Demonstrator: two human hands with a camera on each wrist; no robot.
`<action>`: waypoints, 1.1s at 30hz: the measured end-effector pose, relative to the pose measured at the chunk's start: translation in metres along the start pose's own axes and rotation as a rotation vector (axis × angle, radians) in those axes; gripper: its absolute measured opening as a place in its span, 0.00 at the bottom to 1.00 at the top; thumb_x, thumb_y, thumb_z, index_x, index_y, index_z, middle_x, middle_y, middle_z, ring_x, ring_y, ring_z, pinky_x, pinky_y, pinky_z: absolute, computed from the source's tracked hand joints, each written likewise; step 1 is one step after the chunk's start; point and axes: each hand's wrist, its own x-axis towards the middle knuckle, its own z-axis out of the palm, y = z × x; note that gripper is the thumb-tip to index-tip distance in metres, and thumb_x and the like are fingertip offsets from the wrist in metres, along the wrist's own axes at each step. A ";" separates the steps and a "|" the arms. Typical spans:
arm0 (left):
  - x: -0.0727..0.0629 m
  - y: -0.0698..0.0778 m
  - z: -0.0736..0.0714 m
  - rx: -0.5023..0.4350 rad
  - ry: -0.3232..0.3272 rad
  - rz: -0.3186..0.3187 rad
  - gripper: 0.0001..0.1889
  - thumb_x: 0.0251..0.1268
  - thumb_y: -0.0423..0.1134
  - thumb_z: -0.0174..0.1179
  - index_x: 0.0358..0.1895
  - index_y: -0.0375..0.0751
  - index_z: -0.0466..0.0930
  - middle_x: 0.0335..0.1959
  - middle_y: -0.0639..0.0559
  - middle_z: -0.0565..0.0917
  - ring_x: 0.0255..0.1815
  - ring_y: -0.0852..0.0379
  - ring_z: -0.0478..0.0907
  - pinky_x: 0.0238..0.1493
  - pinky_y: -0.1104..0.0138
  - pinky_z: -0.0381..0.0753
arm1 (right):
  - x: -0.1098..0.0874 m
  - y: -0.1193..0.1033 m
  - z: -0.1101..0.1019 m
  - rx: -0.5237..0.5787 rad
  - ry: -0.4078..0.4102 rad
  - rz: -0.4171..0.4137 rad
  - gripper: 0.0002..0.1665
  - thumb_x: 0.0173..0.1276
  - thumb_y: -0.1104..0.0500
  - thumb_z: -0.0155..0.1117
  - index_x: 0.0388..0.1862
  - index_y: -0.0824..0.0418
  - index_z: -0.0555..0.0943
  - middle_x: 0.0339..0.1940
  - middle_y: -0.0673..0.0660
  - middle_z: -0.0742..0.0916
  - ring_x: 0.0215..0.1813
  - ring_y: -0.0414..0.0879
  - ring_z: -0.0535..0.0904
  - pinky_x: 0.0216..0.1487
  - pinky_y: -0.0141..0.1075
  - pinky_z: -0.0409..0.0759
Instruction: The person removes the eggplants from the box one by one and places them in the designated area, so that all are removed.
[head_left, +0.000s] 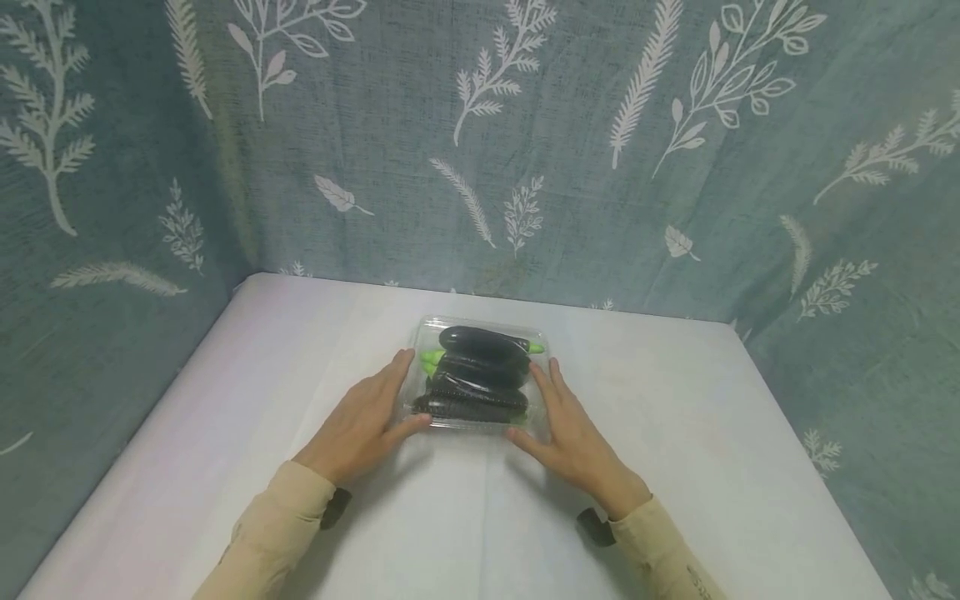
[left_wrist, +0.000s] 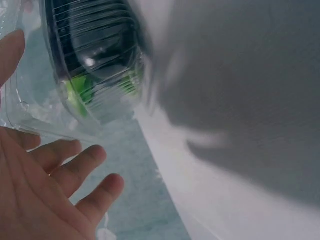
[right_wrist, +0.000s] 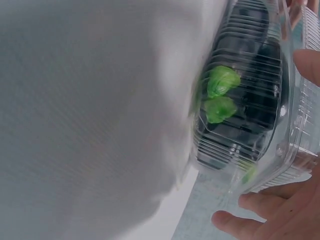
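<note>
A clear plastic clamshell container (head_left: 429, 335) rests on the white table, with several dark eggplants (head_left: 483, 371) lying crosswise inside. Bright green stem ends (right_wrist: 221, 82) show through its ribbed wall. My left hand (head_left: 363, 421) is at the container's left side, thumb by the near left corner and fingers extended along the edge. My right hand (head_left: 577, 437) mirrors it at the right side, its thumb near the front right corner. In the left wrist view the fingers (left_wrist: 82, 167) are spread and loosely straight beside the rim. Whether the lid is fastened cannot be made out.
The white-covered table (head_left: 712, 433) stretches to both sides and toward me. Blue-green fabric (head_left: 390, 167) with white leaf prints hangs behind it and at both sides. Dark wrist-worn devices (head_left: 596, 527) sit under both beige sleeves (head_left: 273, 525).
</note>
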 end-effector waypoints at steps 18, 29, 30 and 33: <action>0.005 0.003 -0.003 0.000 -0.008 -0.026 0.48 0.72 0.57 0.60 0.81 0.33 0.45 0.79 0.35 0.58 0.76 0.37 0.61 0.75 0.45 0.62 | -0.002 0.005 -0.001 -0.026 0.044 -0.035 0.56 0.69 0.36 0.65 0.83 0.60 0.52 0.82 0.72 0.52 0.78 0.67 0.58 0.74 0.58 0.63; 0.005 0.003 -0.004 -0.003 0.009 -0.011 0.48 0.72 0.56 0.61 0.81 0.33 0.46 0.79 0.35 0.58 0.77 0.37 0.61 0.75 0.45 0.62 | 0.007 0.018 0.001 -0.162 0.336 -0.363 0.42 0.52 0.55 0.76 0.66 0.70 0.77 0.59 0.80 0.79 0.21 0.45 0.77 0.33 0.35 0.88; 0.005 0.003 -0.004 -0.002 0.012 -0.009 0.48 0.72 0.56 0.61 0.81 0.33 0.46 0.79 0.35 0.58 0.77 0.38 0.61 0.75 0.45 0.62 | 0.007 0.018 0.001 -0.162 0.344 -0.373 0.41 0.52 0.56 0.76 0.65 0.70 0.77 0.59 0.80 0.79 0.21 0.44 0.75 0.32 0.35 0.87; 0.006 0.001 -0.003 0.002 0.020 -0.002 0.48 0.71 0.56 0.62 0.81 0.32 0.46 0.79 0.35 0.58 0.77 0.38 0.61 0.74 0.45 0.62 | 0.008 0.018 0.002 -0.167 0.354 -0.383 0.40 0.51 0.58 0.75 0.65 0.70 0.78 0.57 0.80 0.80 0.20 0.42 0.73 0.30 0.33 0.86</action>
